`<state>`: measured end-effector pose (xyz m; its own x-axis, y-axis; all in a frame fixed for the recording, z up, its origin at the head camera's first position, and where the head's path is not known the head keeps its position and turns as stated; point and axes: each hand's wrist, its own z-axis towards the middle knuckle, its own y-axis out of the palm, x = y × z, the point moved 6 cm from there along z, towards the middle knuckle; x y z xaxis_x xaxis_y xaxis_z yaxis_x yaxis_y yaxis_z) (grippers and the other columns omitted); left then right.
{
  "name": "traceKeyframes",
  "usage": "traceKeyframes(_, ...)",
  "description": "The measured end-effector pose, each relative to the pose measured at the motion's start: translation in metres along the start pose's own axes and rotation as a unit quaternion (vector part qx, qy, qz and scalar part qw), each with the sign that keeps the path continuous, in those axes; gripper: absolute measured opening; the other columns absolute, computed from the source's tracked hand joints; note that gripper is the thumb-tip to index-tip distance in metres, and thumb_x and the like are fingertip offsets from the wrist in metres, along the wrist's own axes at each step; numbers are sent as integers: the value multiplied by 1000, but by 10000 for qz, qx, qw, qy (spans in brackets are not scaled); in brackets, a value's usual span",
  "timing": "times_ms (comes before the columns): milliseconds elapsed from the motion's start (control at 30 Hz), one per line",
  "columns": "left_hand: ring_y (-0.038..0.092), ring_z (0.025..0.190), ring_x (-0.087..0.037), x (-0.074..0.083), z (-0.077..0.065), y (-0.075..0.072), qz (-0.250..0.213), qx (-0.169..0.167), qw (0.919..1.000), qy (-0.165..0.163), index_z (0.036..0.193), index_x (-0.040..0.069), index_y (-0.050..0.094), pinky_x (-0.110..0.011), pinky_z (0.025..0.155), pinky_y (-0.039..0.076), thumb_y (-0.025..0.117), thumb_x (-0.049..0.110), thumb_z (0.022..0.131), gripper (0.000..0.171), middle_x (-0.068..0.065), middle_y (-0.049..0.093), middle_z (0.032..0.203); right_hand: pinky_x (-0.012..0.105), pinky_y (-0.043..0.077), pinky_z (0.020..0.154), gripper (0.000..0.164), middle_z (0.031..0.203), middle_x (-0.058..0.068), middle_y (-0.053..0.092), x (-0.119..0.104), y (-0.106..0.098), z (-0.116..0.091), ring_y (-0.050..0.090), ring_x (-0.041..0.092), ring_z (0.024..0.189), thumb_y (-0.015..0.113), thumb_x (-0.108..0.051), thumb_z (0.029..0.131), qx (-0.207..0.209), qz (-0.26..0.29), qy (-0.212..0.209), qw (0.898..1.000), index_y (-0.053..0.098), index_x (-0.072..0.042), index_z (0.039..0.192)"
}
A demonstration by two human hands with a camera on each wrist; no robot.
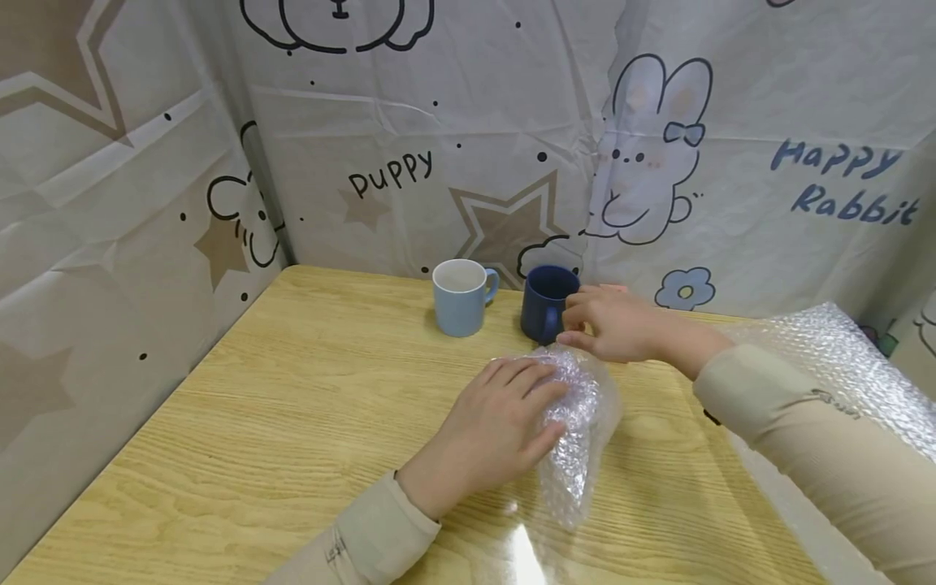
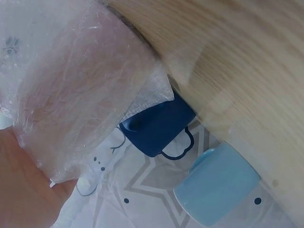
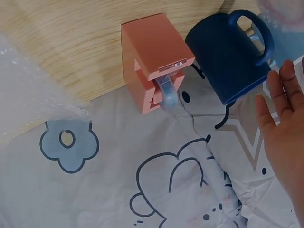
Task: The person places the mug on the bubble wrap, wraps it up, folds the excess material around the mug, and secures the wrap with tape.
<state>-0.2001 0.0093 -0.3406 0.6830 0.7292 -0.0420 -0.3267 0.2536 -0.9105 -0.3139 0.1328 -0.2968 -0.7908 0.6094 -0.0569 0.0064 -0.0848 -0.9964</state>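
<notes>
A bundle in clear bubble wrap [image 1: 581,398], pinkish inside, rests on the table in front of two mugs; what it encloses is blurred by the wrap. My left hand [image 1: 500,418] lies over its left side and holds it, fingers across the top and thumb nearer me. Just beyond the bundle, my right hand [image 1: 617,321] hovers with loosely bent fingers, close beside a navy mug [image 1: 541,313]. In the right wrist view those fingers [image 3: 289,90] are fairly straight, with nothing seen between them. A salmon-pink tape dispenser [image 3: 154,45] stands beside the navy mug, mostly hidden behind my right hand in the head view.
A light blue mug [image 1: 459,301] stands left of the navy one, near the table's back edge. More bubble wrap [image 1: 826,341] spreads along the right side of the wooden table [image 1: 292,390]. A printed cloth [image 1: 351,114] hangs behind and to the left.
</notes>
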Motion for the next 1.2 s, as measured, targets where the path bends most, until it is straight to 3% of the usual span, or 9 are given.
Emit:
traceKeyframes(200,44,134,-19,0,0,0,-34,-32,10000,-20,134,23,60,-37,115,29,50,46,100,42,1,55,140,32,43,68,25,74,-6,55,10,2,4,50,12,72,69,-24,93,-367,930,350,9944,64,-15,70)
traceKeyframes(367,45,133,-19,0,0,0,-39,-23,10000,-26,134,23,60,-38,115,29,50,47,100,42,0,56,138,26,47,63,23,72,-4,62,21,15,7,53,11,66,69,-24,94,-1245,2073,977,9654,70,-7,78)
traceKeyframes(533,45,133,-19,0,0,0,-63,53,10000,3,134,23,60,-37,115,29,50,47,100,42,1,56,137,25,43,62,27,71,-4,61,29,22,8,50,10,63,65,-26,97,-1708,2418,1247,9470,73,-3,84)
traceKeyframes(667,44,133,-18,0,0,0,-52,83,9999,22,134,24,60,-36,115,29,50,46,100,41,1,56,137,28,47,68,30,75,-4,62,33,29,6,52,10,69,62,-29,99,-1947,2728,1434,9312,74,-2,91)
traceKeyframes(900,44,134,-19,-1,-1,0,-75,-3,10000,-3,135,23,59,-37,115,28,50,46,101,42,1,56,138,33,55,81,27,95,3,66,36,53,-5,63,14,83,54,-28,100,-2525,3704,1802,8755,65,-4,99)
traceKeyframes(967,44,134,-19,0,0,0,-77,-15,10000,3,135,23,59,-37,115,28,50,46,101,42,0,56,138,31,54,77,26,92,3,65,36,56,-8,61,13,80,53,-28,99,-2566,3734,1881,8714,65,-5,98)
traceKeyframes(1067,44,133,-19,0,0,0,-49,16,10000,9,135,23,59,-37,114,29,50,46,101,42,0,56,138,28,51,68,27,84,0,61,35,58,-12,55,11,74,52,-31,97,-2577,3603,1930,8755,66,-7,96)
traceKeyframes(1200,45,133,-19,-1,0,0,-33,60,10000,8,135,22,59,-37,114,30,51,45,100,42,0,56,138,25,47,63,29,82,-1,57,33,63,-16,51,11,72,49,-33,97,-2681,3569,2008,8720,65,-8,96)
